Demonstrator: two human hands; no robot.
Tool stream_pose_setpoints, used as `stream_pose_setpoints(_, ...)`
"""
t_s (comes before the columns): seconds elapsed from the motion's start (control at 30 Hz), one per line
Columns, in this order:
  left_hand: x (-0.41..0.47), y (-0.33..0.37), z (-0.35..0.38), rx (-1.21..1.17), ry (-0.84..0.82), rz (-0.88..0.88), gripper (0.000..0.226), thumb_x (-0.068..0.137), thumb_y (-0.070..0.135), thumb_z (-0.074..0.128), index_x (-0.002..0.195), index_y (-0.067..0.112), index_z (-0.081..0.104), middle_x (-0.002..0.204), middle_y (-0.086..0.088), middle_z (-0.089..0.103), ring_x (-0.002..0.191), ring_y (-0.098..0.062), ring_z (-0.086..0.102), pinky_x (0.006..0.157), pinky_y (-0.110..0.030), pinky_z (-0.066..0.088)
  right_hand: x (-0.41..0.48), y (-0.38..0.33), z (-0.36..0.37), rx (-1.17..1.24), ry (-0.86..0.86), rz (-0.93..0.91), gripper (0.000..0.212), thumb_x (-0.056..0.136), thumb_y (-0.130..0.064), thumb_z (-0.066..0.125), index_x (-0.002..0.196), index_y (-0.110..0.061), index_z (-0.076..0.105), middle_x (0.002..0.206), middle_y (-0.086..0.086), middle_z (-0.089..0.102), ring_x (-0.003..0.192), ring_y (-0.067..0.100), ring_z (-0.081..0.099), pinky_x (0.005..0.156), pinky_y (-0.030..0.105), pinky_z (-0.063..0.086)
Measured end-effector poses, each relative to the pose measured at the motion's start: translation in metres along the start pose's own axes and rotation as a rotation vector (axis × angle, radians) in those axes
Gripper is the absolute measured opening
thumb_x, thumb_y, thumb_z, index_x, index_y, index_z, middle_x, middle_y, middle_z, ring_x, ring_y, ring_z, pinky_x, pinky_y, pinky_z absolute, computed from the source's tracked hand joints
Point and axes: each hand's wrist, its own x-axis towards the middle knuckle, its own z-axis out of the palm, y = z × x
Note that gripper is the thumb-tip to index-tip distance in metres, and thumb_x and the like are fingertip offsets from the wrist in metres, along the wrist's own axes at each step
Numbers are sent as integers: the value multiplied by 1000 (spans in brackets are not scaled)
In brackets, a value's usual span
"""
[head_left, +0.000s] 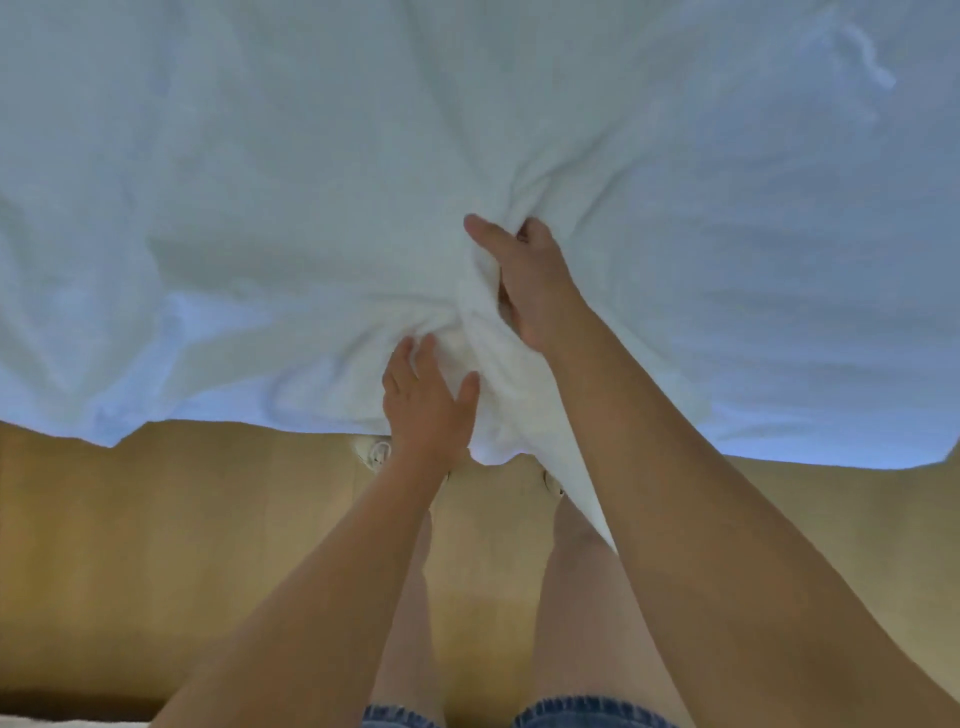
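A large white sheet (311, 182) covers the bed across the whole upper half of the head view, its near edge hanging over the floor. My right hand (530, 280) grips a bunched fold of the sheet near the middle, fingers curled into the cloth with the thumb out to the left. My left hand (423, 405) lies just below it at the sheet's edge, fingers fairly straight and pressed against the gathered fabric. A twisted strand of the sheet runs down under my right forearm.
A tan wooden floor (156, 545) fills the lower half. My bare legs and white shoes (376, 452) stand close to the bed's edge. Denim shorts (582, 714) show at the bottom.
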Motion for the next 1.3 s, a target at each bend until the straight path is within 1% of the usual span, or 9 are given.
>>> stream_pose_setpoints(0.17, 4, -44, -31, -15, -71, 45, 70, 89, 33, 58, 146, 8, 26, 151, -14, 19, 137, -29, 19, 107, -43, 24, -37, 46, -29, -652, 609, 108, 111, 66, -61, 73, 149, -18, 13, 151, 7, 21, 139, 27, 19, 110, 49, 24)
stream_pose_setpoints(0.3, 3, -45, -45, -186, -99, 111, 60, 94, 32, 50, 145, 8, 29, 149, -14, 22, 137, -28, 20, 110, -35, 20, -51, 67, 27, -275, 337, 140, 86, 78, -38, 73, 141, -12, 21, 127, 0, 44, 111, 16, 47, 91, 29, 41)
stream_pose_setpoints(0.47, 38, -73, -112, -768, 83, -264, 86, 78, 66, 44, 149, 27, 14, 151, 2, 30, 136, -14, 33, 113, -36, 27, -7, 16, 171, 456, -251, 356, 19, 94, -24, 54, 95, -7, 60, 83, 10, 66, 73, 21, 65, 70, 29, 53)
stream_pose_setpoints(0.63, 62, -97, -139, -307, -165, -181, 113, 59, 41, 85, 147, 15, 18, 139, -2, 44, 126, -20, 45, 100, -34, 41, -14, 21, 171, 291, -96, 329, 28, 91, -15, 59, 117, -4, 60, 103, 11, 67, 91, 25, 64, 82, 35, 52)
stream_pose_setpoints(0.8, 55, -77, -107, 3, -319, -24, 55, 86, 25, 59, 131, 12, 31, 107, -10, 62, 98, -35, 60, 71, -30, 36, -45, 57, 75, 26, 413, 201, 48, 82, -27, 71, 121, -7, 51, 100, -1, 61, 83, 12, 60, 76, 30, 50)
stream_pose_setpoints(0.9, 51, -79, -125, 239, -316, 87, 43, 84, 18, 52, 125, 12, 37, 101, -10, 60, 92, -36, 60, 65, -32, 36, -26, 36, 119, 181, 147, 110, 46, 81, -23, 73, 121, -21, 50, 109, -12, 64, 99, 4, 62, 99, 33, 46)
stream_pose_setpoints(1.07, 82, -113, -200, 139, 120, -176, 101, 69, 41, 75, 147, 17, 16, 130, -14, 41, 117, -35, 45, 82, -41, 41, 24, 8, 237, 291, -215, 329, 31, 80, -7, 69, 110, -2, 63, 104, 13, 69, 101, 28, 65, 88, 40, 53)
stream_pose_setpoints(1.17, 95, -117, -195, 288, -40, -131, 132, 56, 63, 77, 150, 23, -6, 153, -11, 12, 140, -30, 14, 104, -56, 26, 17, 23, 209, 207, -245, 458, 16, 81, -11, 68, 97, -9, 68, 87, 3, 73, 91, 21, 67, 79, 29, 54)
stream_pose_setpoints(1.3, 89, -108, -145, 275, -52, -129, 91, 80, 45, 60, 150, 15, 11, 154, -13, 13, 141, -30, 14, 107, -46, 21, -27, 52, 129, -88, 309, 222, 48, 75, -34, 77, 112, -8, 63, 101, 0, 69, 89, 11, 64, 73, 21, 53)
